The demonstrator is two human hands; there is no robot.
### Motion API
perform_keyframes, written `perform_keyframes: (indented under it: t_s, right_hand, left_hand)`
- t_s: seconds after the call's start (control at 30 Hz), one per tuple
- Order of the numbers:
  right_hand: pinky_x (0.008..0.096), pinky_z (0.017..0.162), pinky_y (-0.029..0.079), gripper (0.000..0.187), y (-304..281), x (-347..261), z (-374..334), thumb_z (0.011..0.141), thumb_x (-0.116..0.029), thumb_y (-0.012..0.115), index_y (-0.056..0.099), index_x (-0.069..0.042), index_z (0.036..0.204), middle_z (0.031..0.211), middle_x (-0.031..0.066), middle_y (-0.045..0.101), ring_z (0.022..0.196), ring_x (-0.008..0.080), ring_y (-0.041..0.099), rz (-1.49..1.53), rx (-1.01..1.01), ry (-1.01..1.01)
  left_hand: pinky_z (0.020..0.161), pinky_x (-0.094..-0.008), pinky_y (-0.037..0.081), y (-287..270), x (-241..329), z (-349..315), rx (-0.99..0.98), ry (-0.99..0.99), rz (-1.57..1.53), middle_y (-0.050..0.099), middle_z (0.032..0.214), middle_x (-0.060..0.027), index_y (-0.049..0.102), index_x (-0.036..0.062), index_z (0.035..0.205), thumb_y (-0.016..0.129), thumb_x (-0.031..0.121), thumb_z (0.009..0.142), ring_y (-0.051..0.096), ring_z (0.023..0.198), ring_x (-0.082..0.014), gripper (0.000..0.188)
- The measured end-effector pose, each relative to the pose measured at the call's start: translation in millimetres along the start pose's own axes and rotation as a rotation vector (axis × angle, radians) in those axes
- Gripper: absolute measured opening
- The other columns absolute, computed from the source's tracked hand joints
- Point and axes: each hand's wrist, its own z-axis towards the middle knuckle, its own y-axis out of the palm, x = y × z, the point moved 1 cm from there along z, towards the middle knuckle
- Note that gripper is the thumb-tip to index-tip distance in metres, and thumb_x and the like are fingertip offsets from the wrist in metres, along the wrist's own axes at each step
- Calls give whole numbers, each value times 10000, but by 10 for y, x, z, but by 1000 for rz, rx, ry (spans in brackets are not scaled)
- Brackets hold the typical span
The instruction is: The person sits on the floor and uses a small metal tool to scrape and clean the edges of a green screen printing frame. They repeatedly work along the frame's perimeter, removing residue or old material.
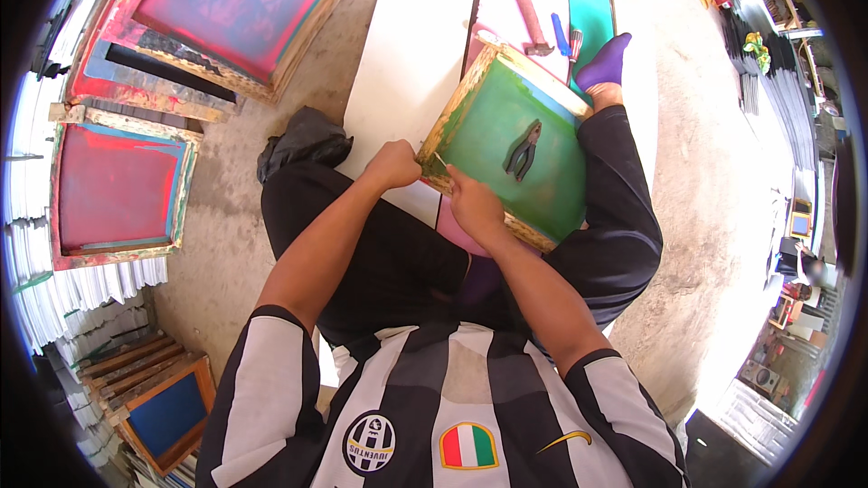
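A screen-printing frame (pixel 437 138) with green mesh and a worn, paint-stained wooden edge lies tilted between my legs. Pliers (pixel 523 152) with dark handles rest on the mesh. At the frame's left corner my left hand (pixel 395 164) is closed in a fist, its thumb side against the wood; what it grips is hidden. My right hand (pixel 475 203) reaches over the near edge, forefinger stretched to the inside of that same corner and the other fingers curled. A thin pale sliver (pixel 439 159) shows at its fingertip, too small to name.
Beyond the frame lie a hammer (pixel 529 14), a blue-handled tool (pixel 561 34), a screwdriver (pixel 576 43) and a green sheet (pixel 589 14) on a white board (pixel 411 36). A black plastic bag (pixel 303 143) sits by my left knee. Red-stained screen frames (pixel 117 190) stand at left.
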Motion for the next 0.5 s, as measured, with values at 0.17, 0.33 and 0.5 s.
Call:
perform_keyframes:
  t_s: [0.17, 0.33, 0.5]
  right_hand:
    - [513, 868, 563, 377, 199, 207, 63, 1046, -256, 550, 672, -146, 1386, 1045, 253, 738, 957, 457, 709, 275, 185, -145]
    - [536, 796, 552, 370, 146, 240, 64, 1053, -237, 564, 677, -162, 1398, 932, 252, 731, 891, 456, 713, 110, 96, -119]
    - [392, 617, 501, 372, 87, 418, 245, 1080, -235, 573, 663, -133, 1427, 733, 104, 641, 659, 227, 632, 707, -176, 58]
  left_hand:
    - [876, -491, 581, -26, 17, -14, 8, -6, 7, 721, 929, -339, 787, -54, 901, 659, 124, 754, 734, 932, -463, 264]
    - [872, -476, 584, 3, -75, -27, 64, 33, -31, 729, 936, -316, 810, -9, 950, 653, 111, 750, 736, 917, -447, 281]
    - [881, -465, 583, -36, -35, -56, -3, -15, -42, 731, 936, -309, 816, 13, 975, 666, 118, 749, 737, 924, -437, 291]
